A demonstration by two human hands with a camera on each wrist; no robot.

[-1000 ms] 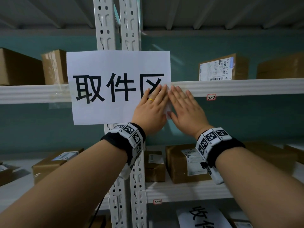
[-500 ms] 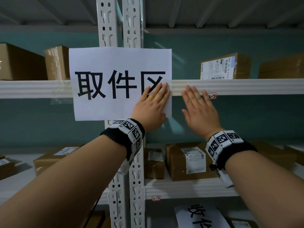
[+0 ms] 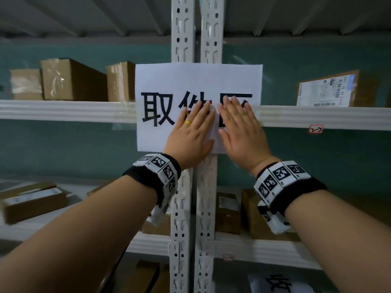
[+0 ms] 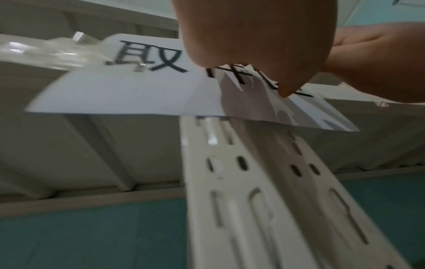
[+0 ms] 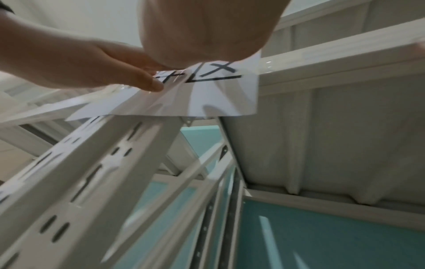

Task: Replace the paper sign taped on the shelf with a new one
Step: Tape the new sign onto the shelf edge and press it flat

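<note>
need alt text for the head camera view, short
Two bare hands, left hand and right hand, press flat side by side on a white paper sign with large black characters, hung across the twin white perforated metal uprights of a warehouse shelf. Brown cardboard parcels sit on the white shelf beam either side; both wrists wear black bands with square-patterned markers.

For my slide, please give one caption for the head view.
Left hand and right hand press a paper sign flat against the shelf uprights.

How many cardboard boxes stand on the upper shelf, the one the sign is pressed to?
4. Three are left of the sign: one far left, one next to it, one at the sign's edge. One is right; others may be hidden.
</note>
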